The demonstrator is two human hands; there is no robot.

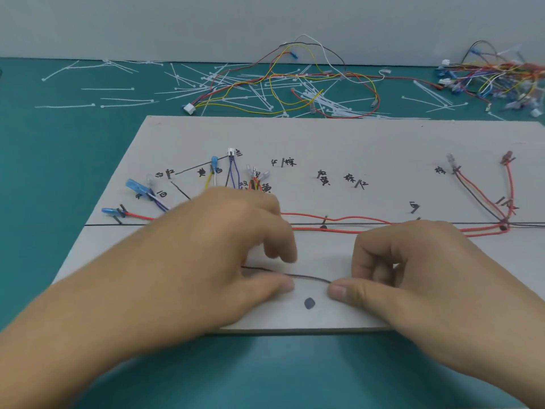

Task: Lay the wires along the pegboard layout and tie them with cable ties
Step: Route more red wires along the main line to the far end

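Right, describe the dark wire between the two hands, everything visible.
The dark wire is thin, grey-brown, seemingly plastic-sheathed, and runs in a shallow arc over the near part of the grey board, just beyond a dark spot. The right hand pinches its right end between thumb and forefinger. Its left part passes the thumb of the left hand; blur hides any grip there.

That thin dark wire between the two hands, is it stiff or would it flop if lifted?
Probably floppy: the dark wire bends in a shallow curve between the left hand and right hand. Likely very light too, being so thin.
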